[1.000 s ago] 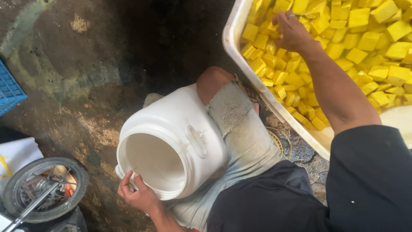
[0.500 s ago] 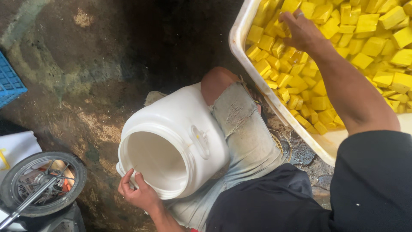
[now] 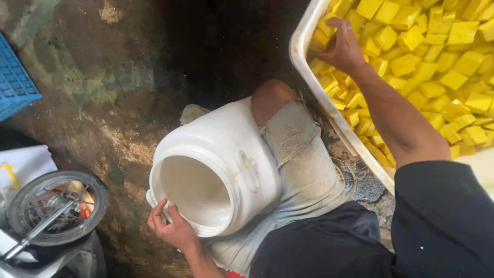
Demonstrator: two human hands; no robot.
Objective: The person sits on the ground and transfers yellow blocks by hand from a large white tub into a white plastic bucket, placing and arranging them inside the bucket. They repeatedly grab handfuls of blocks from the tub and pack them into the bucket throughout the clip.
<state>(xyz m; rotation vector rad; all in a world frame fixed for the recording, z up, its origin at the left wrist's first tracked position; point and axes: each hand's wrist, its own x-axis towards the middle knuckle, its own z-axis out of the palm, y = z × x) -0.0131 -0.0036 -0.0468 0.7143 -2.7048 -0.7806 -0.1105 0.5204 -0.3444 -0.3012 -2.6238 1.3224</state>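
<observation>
A large white plastic jar [image 3: 221, 164] lies tilted against my knee, its wide mouth open toward me and nothing visible inside. My left hand [image 3: 170, 226] grips the jar's rim at the lower left. My right hand [image 3: 342, 46] reaches into a white tub [image 3: 303, 62] heaped with several yellow cubes [image 3: 427, 62]. Its fingers curl down among the cubes at the tub's near left corner; whether a cube is in its grasp is hidden.
The ground is dark, wet, stained concrete. A blue crate [image 3: 18, 82] sits at the left edge. A small wheel with spokes [image 3: 51, 208] and a white object [image 3: 23, 164] lie at the lower left. My leg in worn grey shorts [image 3: 303, 164] lies between jar and tub.
My right hand has stayed at the tub's near left corner, its fingers pressing deeper among the cubes. The left hand and jar have held still.
</observation>
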